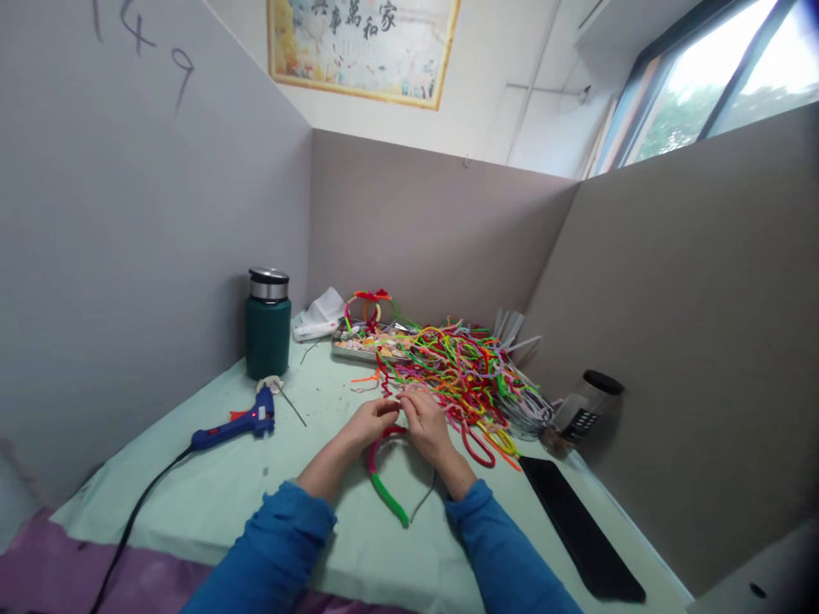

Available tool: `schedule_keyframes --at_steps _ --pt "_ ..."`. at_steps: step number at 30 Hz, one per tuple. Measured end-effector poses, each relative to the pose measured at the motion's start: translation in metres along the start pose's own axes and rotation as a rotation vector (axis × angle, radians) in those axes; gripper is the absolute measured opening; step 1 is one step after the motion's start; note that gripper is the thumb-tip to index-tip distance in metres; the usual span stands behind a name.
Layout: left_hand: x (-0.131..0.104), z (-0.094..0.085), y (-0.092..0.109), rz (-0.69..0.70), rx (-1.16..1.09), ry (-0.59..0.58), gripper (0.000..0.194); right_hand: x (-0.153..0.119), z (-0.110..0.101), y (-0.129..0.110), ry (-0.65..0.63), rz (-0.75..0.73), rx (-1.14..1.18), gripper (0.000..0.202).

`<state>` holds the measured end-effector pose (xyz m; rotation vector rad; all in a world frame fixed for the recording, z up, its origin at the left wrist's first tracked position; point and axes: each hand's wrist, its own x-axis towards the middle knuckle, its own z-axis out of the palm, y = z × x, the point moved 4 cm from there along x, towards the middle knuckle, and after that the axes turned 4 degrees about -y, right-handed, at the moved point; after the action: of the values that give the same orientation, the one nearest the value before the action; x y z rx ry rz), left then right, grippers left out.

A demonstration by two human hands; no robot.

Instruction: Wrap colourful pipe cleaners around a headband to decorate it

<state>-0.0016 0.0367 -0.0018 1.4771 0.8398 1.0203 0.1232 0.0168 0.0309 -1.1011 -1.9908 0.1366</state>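
Note:
A thin headband stands between my hands, its left side wrapped in green and red-pink fuzzy pipe cleaner. Its right side shows as bare grey wire. My left hand is closed in a pinch at the top of the band; what lies between its fingertips is too small to make out. My right hand is closed around the band's upper right part, its fingertips meeting those of the left. The palms and part of the band's top are hidden. Just beyond my hands lies a tangled heap of colourful pipe cleaners.
On the left, a blue glue gun trails its cord near a green thermos. A metal tray of small pieces sits at the back. To the right are a clear jar lying tilted and a black flat object. Grey partitions enclose the table.

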Motion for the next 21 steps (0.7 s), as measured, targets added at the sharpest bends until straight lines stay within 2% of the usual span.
schedule_keyframes --at_steps 2,4,7,10,13,16,19,21 --pt "0.001 -0.002 -0.007 -0.039 0.098 0.006 0.036 0.007 -0.007 0.014 -0.001 0.149 -0.125 0.034" --pt "0.001 -0.002 -0.013 -0.088 0.205 -0.032 0.043 0.018 -0.015 0.03 -0.102 0.286 -0.288 0.037" --pt "0.0 -0.001 -0.014 -0.098 0.402 -0.076 0.044 0.039 -0.034 0.05 -0.072 0.44 -0.555 0.041" --pt "-0.003 0.0 -0.006 -0.029 0.577 -0.059 0.038 0.062 -0.045 0.065 -0.016 0.492 -0.723 0.036" --pt "-0.006 0.001 0.003 0.019 0.709 -0.05 0.037 0.077 -0.04 0.08 -0.151 0.545 -0.824 0.029" --pt "-0.008 0.002 0.008 0.032 0.788 -0.045 0.037 0.082 -0.039 0.088 -0.22 0.565 -0.833 0.023" --pt "-0.008 0.002 0.009 0.046 0.84 -0.047 0.039 0.079 -0.053 0.087 -0.178 0.583 -0.832 0.023" --pt "-0.008 0.003 0.008 0.057 0.847 -0.047 0.039 0.074 -0.072 0.083 -0.075 0.592 -0.768 0.025"
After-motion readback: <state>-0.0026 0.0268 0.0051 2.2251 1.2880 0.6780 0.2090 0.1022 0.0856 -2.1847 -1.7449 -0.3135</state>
